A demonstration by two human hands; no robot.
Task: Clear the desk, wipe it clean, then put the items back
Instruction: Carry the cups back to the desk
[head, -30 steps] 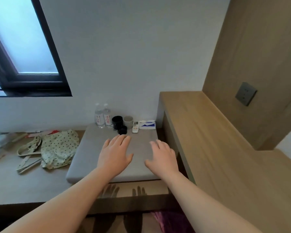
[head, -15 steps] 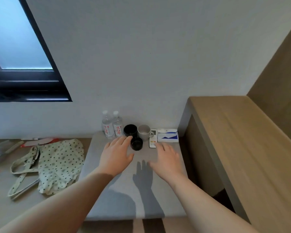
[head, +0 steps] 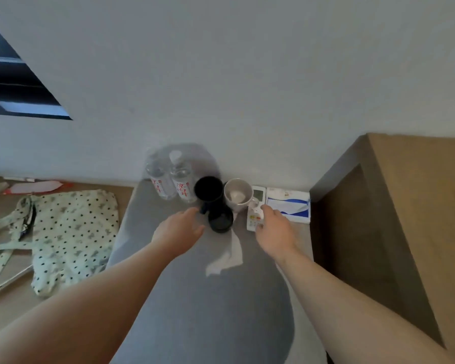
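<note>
**Left hand** [head: 180, 231]: centre of frame, arm stretched forward, fingers straight and loosely spread. It holds nothing, and its fingertips are just beside the handle of the black mug [head: 208, 190].

**Right hand** [head: 275, 231]: right of centre, arm stretched forward, fingers lying over the lower end of the white remote [head: 256, 195]. I cannot tell whether it grips or only touches.

**Items:** all stand in a row against the wall on the grey cushion [head: 195, 311].
- Two water bottles [head: 168, 182].
- Black mug, with a small black cup [head: 220, 220] in front of it.
- White mug [head: 238, 194].
- Remote.
- Blue-and-white tissue pack [head: 288, 206].

**Desk** [head: 418, 219]: right edge of frame, and its visible part is bare.

**Progress, judged:**
- Clearing looks done.
- Wiping cannot be confirmed, as no cloth is in sight.
- Every item is still to go back.

**Also present:** a dotted bag [head: 71, 232] at left.
</note>
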